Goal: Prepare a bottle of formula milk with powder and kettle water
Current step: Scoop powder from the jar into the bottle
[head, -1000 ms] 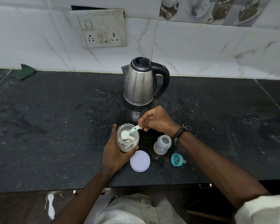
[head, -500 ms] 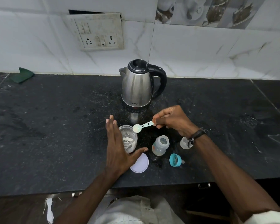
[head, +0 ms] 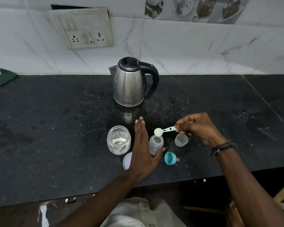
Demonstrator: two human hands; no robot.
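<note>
A small clear baby bottle (head: 155, 145) stands open on the black counter (head: 56, 128). My right hand (head: 198, 126) pinches a light blue scoop (head: 162, 131) heaped with white powder, its bowl just above the bottle's mouth. My left hand (head: 142, 151) has straight fingers, reaching between the powder jar (head: 118, 139) and the bottle, thumb beside the bottle's base. The glass jar stands open with a little powder inside. A steel kettle (head: 131, 82) with a black handle stands behind them.
The jar's white lid (head: 127, 160) lies partly under my left hand. A teal teat ring (head: 170, 158) lies right of the bottle, with a clear cap (head: 181, 140) behind it. A green cloth (head: 4, 77) lies far left by the wall. The counter's front edge is close.
My right hand carried the filled scoop from the jar rightwards to above the bottle. My left hand let go of the jar and moved right toward the bottle with fingers straight.
</note>
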